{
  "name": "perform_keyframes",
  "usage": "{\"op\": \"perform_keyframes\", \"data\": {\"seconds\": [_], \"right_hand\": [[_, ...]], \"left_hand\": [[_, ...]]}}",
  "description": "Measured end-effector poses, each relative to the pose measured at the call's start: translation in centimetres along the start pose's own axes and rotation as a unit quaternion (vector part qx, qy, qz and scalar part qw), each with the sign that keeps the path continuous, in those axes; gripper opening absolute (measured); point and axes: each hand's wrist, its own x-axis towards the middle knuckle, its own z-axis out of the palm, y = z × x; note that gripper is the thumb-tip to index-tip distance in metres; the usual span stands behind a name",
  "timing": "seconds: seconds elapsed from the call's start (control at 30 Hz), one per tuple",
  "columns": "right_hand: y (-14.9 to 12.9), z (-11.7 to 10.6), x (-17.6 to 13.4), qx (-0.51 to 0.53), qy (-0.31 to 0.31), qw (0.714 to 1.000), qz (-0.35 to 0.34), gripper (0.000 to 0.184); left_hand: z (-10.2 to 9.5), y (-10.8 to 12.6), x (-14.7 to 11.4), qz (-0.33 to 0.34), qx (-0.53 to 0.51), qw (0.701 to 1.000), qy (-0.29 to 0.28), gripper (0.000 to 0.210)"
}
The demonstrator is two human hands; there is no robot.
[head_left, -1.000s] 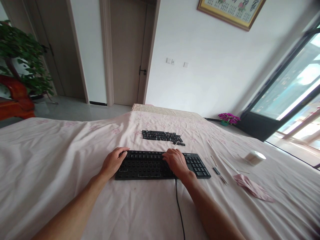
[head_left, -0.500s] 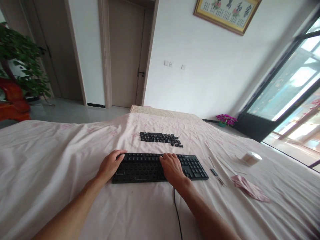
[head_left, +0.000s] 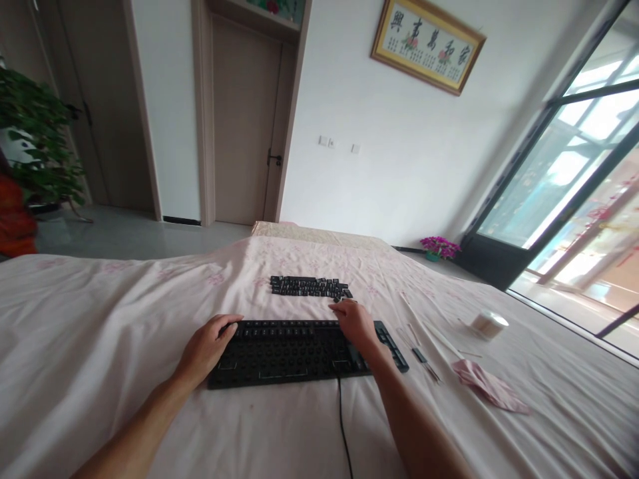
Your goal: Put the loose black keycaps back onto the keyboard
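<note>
A black keyboard point(head_left: 279, 359) lies on the pink floral sheet. Many of its keycaps are off, leaving bare key sockets in the middle and left; a top row and the number pad keys are still on it. My left hand point(head_left: 210, 342) grips its left end, thumb on top. My right hand point(head_left: 355, 324) hangs over the keyboard's far edge with fingers pinched together. Its fingertips are beside the loose black keycaps point(head_left: 309, 287), which lie in rows beyond the keyboard. Whatever sits between those fingertips is hidden.
The keyboard cable point(head_left: 343, 426) runs toward me. On the right lie a thin tool with a dark grip point(head_left: 419, 356), a pink cloth point(head_left: 489, 386) and a white round container point(head_left: 489, 324). Beyond the sheet stand a door point(head_left: 244, 120) and purple flowers point(head_left: 440, 247).
My right hand has moved from the keyboard's keys forward to the edge of the loose keycaps. The left hand keeps its hold. The camera view has tilted up a little.
</note>
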Motion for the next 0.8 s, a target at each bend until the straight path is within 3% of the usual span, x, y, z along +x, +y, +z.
{"op": "perform_keyframes", "data": {"seconds": [0.13,0.3,0.5,0.8], "right_hand": [[3.5,0.3,2.7,-0.037,0.021,0.993,0.11,0.033],[3.5,0.9,4.4,-0.143,-0.015,0.988,0.063,0.031],[2.3,1.7,6.2,-0.177,-0.03,0.983,0.029,0.029],[2.0,3.3,7.3,-0.168,-0.059,0.982,0.057,0.024]], "left_hand": [[0.1,-0.1,0.1,0.003,-0.001,1.0,0.004,0.037],[0.3,-0.4,0.2,0.008,0.002,1.0,0.008,0.036],[0.2,-0.5,0.2,0.008,0.002,1.0,0.007,0.038],[0.1,-0.2,0.1,0.01,-0.001,1.0,0.004,0.038]]}}
